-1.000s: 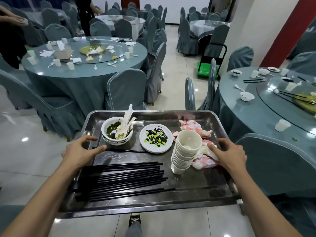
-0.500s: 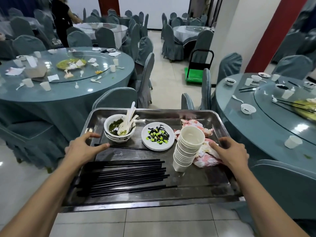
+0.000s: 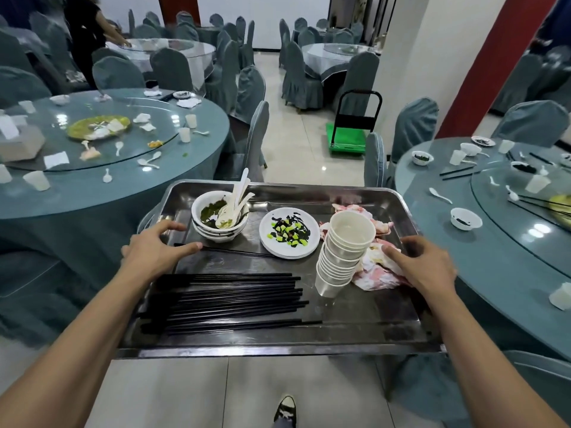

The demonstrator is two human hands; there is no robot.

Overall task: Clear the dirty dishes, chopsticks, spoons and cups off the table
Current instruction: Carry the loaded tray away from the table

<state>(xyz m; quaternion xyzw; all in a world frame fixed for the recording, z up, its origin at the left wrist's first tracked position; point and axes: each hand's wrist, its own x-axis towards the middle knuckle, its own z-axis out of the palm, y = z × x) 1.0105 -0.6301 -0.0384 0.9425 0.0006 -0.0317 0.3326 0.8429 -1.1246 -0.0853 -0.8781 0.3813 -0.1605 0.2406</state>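
Observation:
I carry a steel tray (image 3: 355, 342) in front of me. My left hand (image 3: 154, 250) grips its left rim and my right hand (image 3: 423, 264) grips its right rim. On the tray lie several black chopsticks (image 3: 228, 299), stacked white bowls (image 3: 219, 219) with white spoons (image 3: 236, 199) standing in them, a white plate (image 3: 289, 233) with dark and green scraps, a leaning stack of white cups (image 3: 343, 251) and crumpled pink napkins (image 3: 380, 273). The round table on the right (image 3: 500, 261) holds small bowls (image 3: 466, 218), cups (image 3: 537, 183), spoons and chopsticks.
A round table on the left (image 3: 92, 196) carries cups, spoons, napkins and a yellow-green platter (image 3: 99, 126). Covered chairs (image 3: 253, 140) stand around both tables. A green trolley (image 3: 347, 139) stands in the aisle ahead. A person in black (image 3: 85, 35) stands at a far table.
The view has moved forward and swung right along the aisle with the tray. The left table slid further left and the right table came closer. Both hands kept their grip.

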